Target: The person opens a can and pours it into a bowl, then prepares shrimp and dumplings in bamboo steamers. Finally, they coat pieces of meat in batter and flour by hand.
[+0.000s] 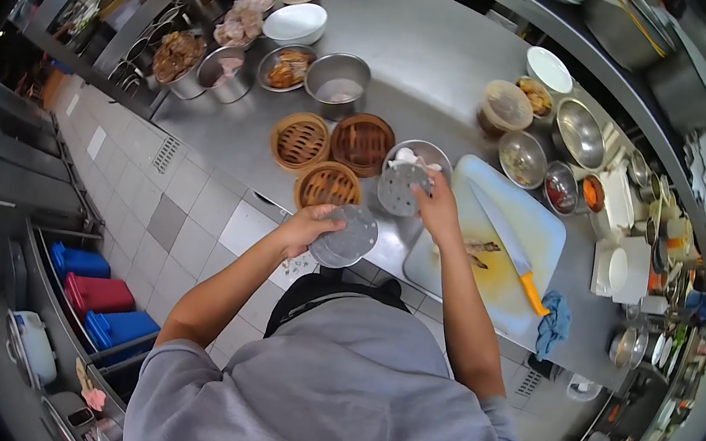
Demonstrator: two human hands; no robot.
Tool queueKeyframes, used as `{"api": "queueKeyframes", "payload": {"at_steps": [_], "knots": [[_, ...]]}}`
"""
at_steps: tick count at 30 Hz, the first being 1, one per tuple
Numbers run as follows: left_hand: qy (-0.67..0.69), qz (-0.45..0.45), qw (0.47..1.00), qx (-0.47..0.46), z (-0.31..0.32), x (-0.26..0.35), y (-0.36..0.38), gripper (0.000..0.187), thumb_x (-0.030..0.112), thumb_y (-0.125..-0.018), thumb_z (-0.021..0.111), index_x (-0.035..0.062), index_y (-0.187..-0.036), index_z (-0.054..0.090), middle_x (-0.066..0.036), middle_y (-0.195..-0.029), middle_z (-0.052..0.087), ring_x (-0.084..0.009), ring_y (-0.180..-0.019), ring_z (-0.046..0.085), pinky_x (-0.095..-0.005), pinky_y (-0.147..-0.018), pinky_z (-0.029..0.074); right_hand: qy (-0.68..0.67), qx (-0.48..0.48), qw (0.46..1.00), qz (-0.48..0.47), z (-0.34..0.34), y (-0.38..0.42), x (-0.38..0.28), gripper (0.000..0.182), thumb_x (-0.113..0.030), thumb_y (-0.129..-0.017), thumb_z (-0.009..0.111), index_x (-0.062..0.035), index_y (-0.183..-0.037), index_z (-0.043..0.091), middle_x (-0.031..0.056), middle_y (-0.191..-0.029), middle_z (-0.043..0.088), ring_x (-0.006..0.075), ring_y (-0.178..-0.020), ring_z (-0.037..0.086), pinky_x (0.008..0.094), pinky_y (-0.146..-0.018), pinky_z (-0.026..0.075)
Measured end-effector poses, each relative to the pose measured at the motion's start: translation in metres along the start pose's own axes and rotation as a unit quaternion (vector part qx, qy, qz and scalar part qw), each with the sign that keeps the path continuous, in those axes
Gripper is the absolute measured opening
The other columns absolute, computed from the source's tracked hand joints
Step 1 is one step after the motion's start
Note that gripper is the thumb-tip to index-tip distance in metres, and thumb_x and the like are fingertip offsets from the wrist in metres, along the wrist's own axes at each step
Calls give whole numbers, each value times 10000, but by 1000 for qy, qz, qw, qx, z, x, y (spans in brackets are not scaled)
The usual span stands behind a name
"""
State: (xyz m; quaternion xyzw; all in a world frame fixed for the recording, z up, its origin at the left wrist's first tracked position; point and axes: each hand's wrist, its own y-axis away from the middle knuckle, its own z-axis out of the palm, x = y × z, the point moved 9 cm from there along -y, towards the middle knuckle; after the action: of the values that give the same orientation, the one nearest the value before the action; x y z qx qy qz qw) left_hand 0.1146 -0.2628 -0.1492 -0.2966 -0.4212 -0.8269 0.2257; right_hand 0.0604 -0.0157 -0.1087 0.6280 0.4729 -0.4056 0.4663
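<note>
Steamers (328, 185) near discs (346, 239), knife (504, 235) on board (539, 209)

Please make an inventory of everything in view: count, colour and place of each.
discs: two or more, grey, in the hands
steamer baskets: three, brown, left-centre of the table
metal bowls: several, silver, on the table
white bowls: at least two, white, far side
cutting board: one, white with yellow stains, table's right side
knife: one, silver with orange handle, on the board
cloth: one, blue, by the board's corner
bins: three, two blue, one red, lower left
table: one, silver, ahead
shelf items: many, mixed, right edge
shirt: one, grey, bottom centre
left hand: one, bare, gripping disc
right hand: one, bare, gripping disc
</note>
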Motion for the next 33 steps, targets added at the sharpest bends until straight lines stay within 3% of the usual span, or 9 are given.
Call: {"api": "queueKeyframes", "payload": {"at_steps": [5,8,11,14,15,18,21,24,33], "knots": [[12,3,999,49,-44,15,4,279,197,-958,648,41,-1188,629,-66,-1063,703,-159,-930,683,-318,-851,555,-127,-27,987,99,59,-62,-9,537,-268,-911,677,-32,-1354,485,135,-920,690,158,-662,643,296,-529,509],[18,4,998,53,-57,20,1,276,238,-953,662,31,-1135,651,-65,-1021,714,-161,-885,692,-310,-825,556,139,-138,972,131,85,-33,-33,669,-399,-868,712,-10,-1360,477,144,-905,692,153,-689,649,294,-535,507],[-5,-3,1000,15,-68,23,0,298,256,-936,685,30,-1127,650,-68,-1016,710,-163,-896,688,-309,-814,556,223,-323,920,-5,145,0,-13,550,-326,-872,733,-5,-1261,514,68,-838,645,114,-562,571,256,-489,471],[-69,-18,997,-4,-89,30,7,303,188,-915,676,36,-1172,627,-77,-1050,689,-171,-950,674,-318,-819,558,17,-117,993,29,136,-11,-25,402,-223,-892,705,-2,-1178,529,61,-805,629,111,-528,544,246,-471,454],[-95,-23,995,-4,-99,32,12,310,154,-909,667,38,-1192,618,-81,-1063,682,-175,-970,669,-322,-822,560,63,-75,991,95,125,-14,-22,340,-187,-896,672,35,-1117,540,185,-897,661,311,-809,658,415,-799,510],[29,-39,997,57,-142,44,22,407,51,-869,594,45,-1275,571,-87,-1104,656,-185,-996,655,-331,-836,562,233,-105,967,-13,136,-16,-36,459,-229,-853,721,-4,-1217,555,203,-986,656,358,-938,656,408,-824,506],[19,-10,999,43,-158,75,13,449,47,-864,583,51,-1312,548,-64,-1085,650,-158,-938,643,-308,-822,556,336,-6,933,-126,136,-6,-55,510,-250,-842,738,-28,-1267,563,175,-931,646,334,-905,650,403,-811,506],[-64,24,995,72,-170,106,-7,368,162,-916,634,40,-1258,580,-38,-1058,645,-115,-896,611,-254,-788,521,239,-29,960,-143,129,1,-51,513,-264,-848,735,-42,-1280,571,137,-897,635,296,-829,640,383,-775,508],[-207,-20,978,23,-167,99,4,234,153,-924,672,41,-1117,602,-28,-983,636,-107,-871,601,-229,-774,497,116,-142,982,46,109,71,-11,451,-228,-892,710,-84,-1303,591,40,-895,641,115,-730,557,278,-671,485]]}}
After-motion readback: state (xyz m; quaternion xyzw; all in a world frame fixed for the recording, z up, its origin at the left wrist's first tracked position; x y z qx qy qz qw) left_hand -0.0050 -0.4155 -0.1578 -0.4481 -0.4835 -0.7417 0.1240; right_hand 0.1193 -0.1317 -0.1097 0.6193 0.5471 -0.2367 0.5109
